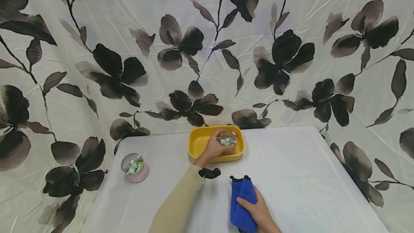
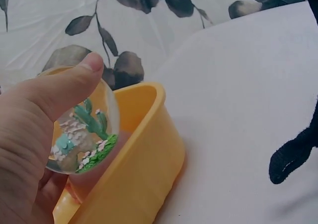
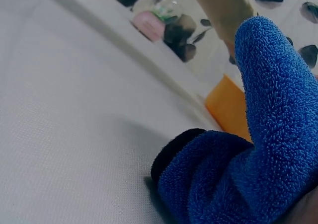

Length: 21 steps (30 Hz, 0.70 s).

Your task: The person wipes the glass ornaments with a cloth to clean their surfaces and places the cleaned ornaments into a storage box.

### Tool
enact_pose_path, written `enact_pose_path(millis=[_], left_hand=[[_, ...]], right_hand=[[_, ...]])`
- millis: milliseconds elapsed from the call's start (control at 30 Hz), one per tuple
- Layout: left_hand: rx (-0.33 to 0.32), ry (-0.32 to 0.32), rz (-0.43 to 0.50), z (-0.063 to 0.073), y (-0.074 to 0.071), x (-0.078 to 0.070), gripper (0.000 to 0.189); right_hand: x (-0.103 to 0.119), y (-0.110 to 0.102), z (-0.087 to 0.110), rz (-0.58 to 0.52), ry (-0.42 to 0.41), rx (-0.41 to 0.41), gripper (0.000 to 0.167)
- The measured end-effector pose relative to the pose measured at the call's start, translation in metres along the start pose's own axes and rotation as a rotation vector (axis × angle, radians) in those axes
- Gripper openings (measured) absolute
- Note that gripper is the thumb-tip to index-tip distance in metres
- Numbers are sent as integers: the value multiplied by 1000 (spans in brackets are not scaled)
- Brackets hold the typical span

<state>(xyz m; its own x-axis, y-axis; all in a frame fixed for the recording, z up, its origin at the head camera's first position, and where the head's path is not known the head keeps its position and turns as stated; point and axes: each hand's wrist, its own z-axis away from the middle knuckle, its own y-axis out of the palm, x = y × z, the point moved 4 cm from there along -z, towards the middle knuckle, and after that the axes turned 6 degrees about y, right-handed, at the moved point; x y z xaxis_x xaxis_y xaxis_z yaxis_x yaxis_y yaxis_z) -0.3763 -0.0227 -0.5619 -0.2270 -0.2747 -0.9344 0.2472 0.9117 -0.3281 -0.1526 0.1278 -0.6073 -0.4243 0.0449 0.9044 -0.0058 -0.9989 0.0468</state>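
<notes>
My left hand (image 1: 214, 148) grips a snow globe (image 1: 228, 141) by its clear dome, at the right part of a yellow tub (image 1: 196, 155). In the left wrist view the thumb lies across the globe (image 2: 89, 129), which holds a green cactus, a pale figure and pink flowers. Its pinkish base is partly hidden behind the tub's wall (image 2: 144, 154); whether it touches the bottom, I cannot tell. Closer to me, my right hand (image 1: 260, 212) holds a folded blue towel (image 1: 240, 202) with black edging, thumb on top. That towel (image 3: 278, 100) fills much of the right wrist view.
A second snow globe (image 1: 134, 168) with a pink base stands at the left of the white table (image 1: 310, 179). Behind the table hangs a floral curtain (image 1: 233, 71). The tub sits near the table's back edge. A black band (image 1: 209, 173) is on the left wrist.
</notes>
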Motion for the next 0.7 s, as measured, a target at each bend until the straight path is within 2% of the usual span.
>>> enact_pose_path(millis=[167,367,567,700], left_hand=[[-13,-1,6,2,-11,-4,67],[-62,52,-17,2,-35,-19,65],[-65,135,-108,7,-64,-31,56],[-94,154,-232,17,-91,-36,49]], right_hand=[[2,3,1,-15,-18,19,82],[4,1,1,-4,-6,10,83],[5,-1,2,11,2,2,83],[4,-2,2,24,3,0,83]])
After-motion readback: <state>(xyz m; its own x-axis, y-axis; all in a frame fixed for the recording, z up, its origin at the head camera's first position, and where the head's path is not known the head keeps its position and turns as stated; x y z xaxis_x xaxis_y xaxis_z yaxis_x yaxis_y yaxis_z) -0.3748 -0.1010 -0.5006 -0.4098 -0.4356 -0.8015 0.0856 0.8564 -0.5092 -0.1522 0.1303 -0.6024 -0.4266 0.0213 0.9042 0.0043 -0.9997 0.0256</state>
